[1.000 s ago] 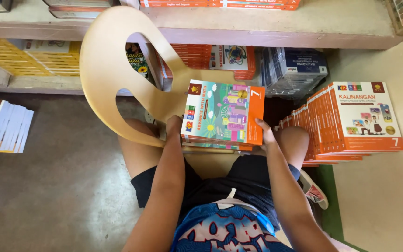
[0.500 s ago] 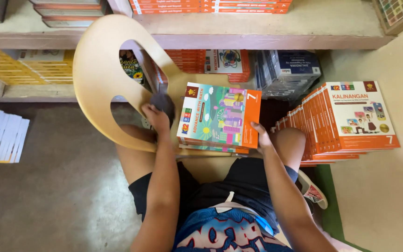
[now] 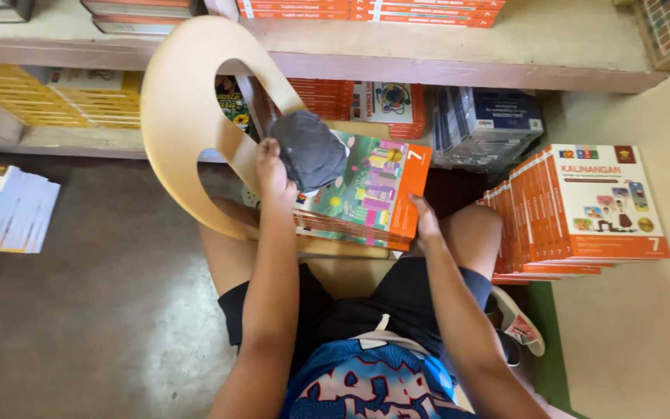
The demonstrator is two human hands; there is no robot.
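Note:
I sit with a stack of colourful orange-spined books [image 3: 366,194] resting on the seat of a tan plastic chair [image 3: 188,116] in front of my knees. My left hand [image 3: 273,171] grips a dark grey cloth [image 3: 308,149] and holds it against the top book's cover near its upper left corner. My right hand [image 3: 426,219] rests on the stack's lower right edge, fingers closed against the book corner.
A leaning row of orange and white books [image 3: 575,209] stands at right. A wooden shelf [image 3: 459,66] ahead holds book stacks, plastic-wrapped bundles [image 3: 490,124] and yellow books [image 3: 63,97]. More books [image 3: 5,206] lie on the floor at left.
My left hand has lifted from the stack's left side and now holds a dark cloth on the top book's cover. My right hand stays at the stack's right edge.

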